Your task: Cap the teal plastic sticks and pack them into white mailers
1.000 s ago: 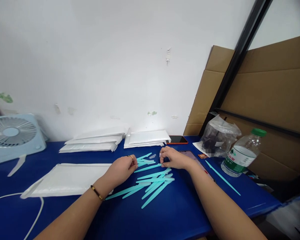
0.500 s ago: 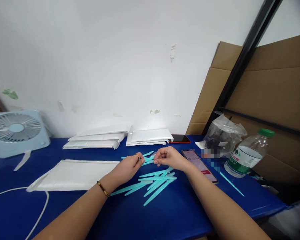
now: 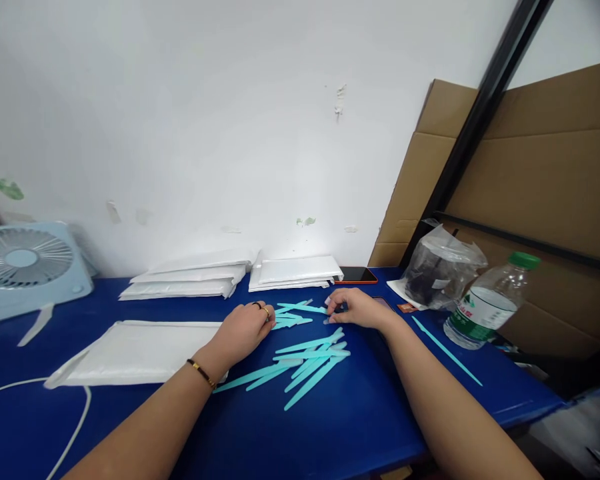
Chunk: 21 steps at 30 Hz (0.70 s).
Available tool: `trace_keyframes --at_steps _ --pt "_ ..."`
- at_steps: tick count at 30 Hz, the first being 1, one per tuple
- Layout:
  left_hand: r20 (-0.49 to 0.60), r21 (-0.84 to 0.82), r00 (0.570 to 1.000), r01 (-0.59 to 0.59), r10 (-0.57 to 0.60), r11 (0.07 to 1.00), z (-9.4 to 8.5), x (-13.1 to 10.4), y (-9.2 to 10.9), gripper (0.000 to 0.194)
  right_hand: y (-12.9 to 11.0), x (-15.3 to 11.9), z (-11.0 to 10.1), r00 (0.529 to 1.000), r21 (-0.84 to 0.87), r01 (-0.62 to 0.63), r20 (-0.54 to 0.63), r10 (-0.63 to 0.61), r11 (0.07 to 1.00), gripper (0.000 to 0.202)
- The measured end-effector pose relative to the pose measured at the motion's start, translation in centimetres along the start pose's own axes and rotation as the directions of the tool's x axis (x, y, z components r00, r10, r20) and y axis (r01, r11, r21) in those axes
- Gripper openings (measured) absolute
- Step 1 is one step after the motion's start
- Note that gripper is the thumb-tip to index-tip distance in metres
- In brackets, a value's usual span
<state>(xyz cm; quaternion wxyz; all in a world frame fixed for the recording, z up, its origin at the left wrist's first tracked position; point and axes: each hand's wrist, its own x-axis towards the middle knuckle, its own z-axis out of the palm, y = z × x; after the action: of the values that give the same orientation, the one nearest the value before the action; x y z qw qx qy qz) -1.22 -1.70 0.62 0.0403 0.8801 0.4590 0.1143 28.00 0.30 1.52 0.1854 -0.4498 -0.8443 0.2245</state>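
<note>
From my seat, my right hand (image 3: 357, 310) covers most of a phone (image 3: 380, 303) under its wrist. I can't tell whether its fingertips pinch a teal stick (image 3: 303, 308) or only rest on it. My left hand (image 3: 245, 330) hides the sticks' near ends. The fan (image 3: 27, 267) is cut by the left edge. The bag (image 3: 443, 267) contents are too dark to read.

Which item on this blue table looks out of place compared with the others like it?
One thin turquoise plastic stick lies alone on the blue table, near the clear plastic water bottle, apart from the loose pile of turquoise sticks between the left hand and right hand. The pile itself lies criss-crossed, not aligned.
</note>
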Motion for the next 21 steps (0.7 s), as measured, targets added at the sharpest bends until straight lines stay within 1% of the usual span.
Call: trace_keyframes --at_steps 2,5,7,9,11,14,16,18,20,21 --pt "-0.014 -0.022 1.0 0.009 -0.009 1.0 0.0 0.0 0.1 0.02 -0.6 -0.4 -0.3 0.998 0.001 0.034 0.05 -0.034 0.999 0.025" --pt "-0.034 -0.094 0.999 0.006 -0.009 0.996 -0.1 -0.1 0.5 0.02 -1.2 -0.8 -0.6 0.981 -0.015 0.063 0.182 -0.059 0.998 0.026" --pt "-0.029 -0.152 0.999 -0.023 0.019 0.988 -0.1 -0.3 1.0 0.024 -1.4 -0.9 -0.4 0.973 -0.035 0.083 0.22 -0.073 0.996 0.025" --pt "-0.01 -0.197 0.998 -0.056 0.055 0.979 -0.1 -0.5 1.7 0.029 -1.7 -0.8 -0.2 0.97 -0.032 0.106 0.222 -0.096 0.994 0.022" --pt "0.021 -0.204 0.995 -0.09 0.096 0.975 -0.1 -0.7 2.4 0.031 -2.1 -0.6 0.1 0.973 -0.012 0.123 0.198 -0.119 0.992 0.021" --pt "0.064 -0.12 0.991 -0.109 0.117 0.987 -0.1 -0.5 2.6 0.03 -2.6 -0.3 0.4 0.983 -0.003 0.135 0.128 -0.133 0.991 0.02" --pt "0.052 -0.034 0.996 -0.075 0.076 0.997 -0.2 -0.3 2.0 0.031 -2.4 -0.2 0.5 0.991 -0.02 0.117 0.063 -0.116 0.993 0.019" --pt "0.022 0.019 1.0 -0.011 0.01 1.0 -0.4 0.0 1.0 0.032 -1.8 -0.1 0.3 0.997 -0.053 0.071 -0.032 -0.073 0.996 0.017" --pt "-0.007 0.02 0.999 0.047 -0.047 0.999 -0.6 0.0 0.2 0.027 -1.1 -0.1 0.0 0.993 -0.086 0.02 -0.115 -0.03 0.996 0.015" --pt "-0.021 0.006 0.998 0.065 -0.064 0.998 -0.6 0.0 0.0 0.024 -0.8 -0.2 -0.2 0.991 -0.093 0.005 -0.131 -0.017 0.996 0.014"
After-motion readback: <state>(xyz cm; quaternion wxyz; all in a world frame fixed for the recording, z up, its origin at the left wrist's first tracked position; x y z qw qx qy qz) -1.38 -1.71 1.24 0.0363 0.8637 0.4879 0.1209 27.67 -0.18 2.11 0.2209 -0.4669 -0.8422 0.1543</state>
